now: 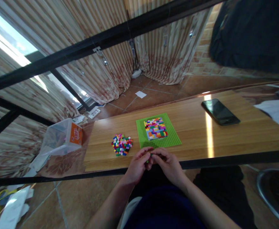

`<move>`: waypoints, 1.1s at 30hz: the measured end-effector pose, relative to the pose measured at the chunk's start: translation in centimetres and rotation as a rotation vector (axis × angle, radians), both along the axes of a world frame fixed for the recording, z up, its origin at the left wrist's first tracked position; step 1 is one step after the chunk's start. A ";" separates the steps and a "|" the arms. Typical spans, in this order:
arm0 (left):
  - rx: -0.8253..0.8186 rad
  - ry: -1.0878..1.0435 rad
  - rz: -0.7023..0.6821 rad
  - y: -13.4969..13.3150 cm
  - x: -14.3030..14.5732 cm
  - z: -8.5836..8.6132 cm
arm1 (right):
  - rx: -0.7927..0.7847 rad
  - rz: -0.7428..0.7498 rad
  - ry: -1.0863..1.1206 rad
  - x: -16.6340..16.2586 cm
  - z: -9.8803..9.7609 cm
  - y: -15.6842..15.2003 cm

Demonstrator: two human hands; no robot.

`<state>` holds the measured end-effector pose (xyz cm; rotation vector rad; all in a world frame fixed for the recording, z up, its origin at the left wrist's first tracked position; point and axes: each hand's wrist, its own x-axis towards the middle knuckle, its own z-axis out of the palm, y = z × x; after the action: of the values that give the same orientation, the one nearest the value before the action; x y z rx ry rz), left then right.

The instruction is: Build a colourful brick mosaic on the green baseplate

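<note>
My left hand (139, 163) and my right hand (167, 163) meet over the table's near edge, fingers closed around small green toy bricks (147, 161). One green piece shows at the left fingers, and another dark green bit sits between the fingertips of both hands. Just beyond them lies a green baseplate (174, 136), with a block of many-coloured bricks (155, 128) built up on its middle. To the left of the plate is a heap of loose coloured bricks (122, 144). How many pieces the fingers hold is hidden.
A black phone (220, 111) lies on the wooden table (187, 117) to the right, near a white paper or cloth (276, 111). A clear plastic bin (58, 136) with an orange label stands off the left end. A dark metal bar (101, 38) crosses above.
</note>
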<state>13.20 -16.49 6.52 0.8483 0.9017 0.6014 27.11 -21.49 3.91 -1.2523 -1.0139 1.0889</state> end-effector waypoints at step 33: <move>1.304 0.671 0.062 8.5 5.1 -0.9 | -0.191 -0.431 -0.036 7.4 -0.8 0.9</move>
<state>18.31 -8.04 5.59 2.2953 1.0912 0.9912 34.48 -20.56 3.16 -1.5621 -0.6327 0.8402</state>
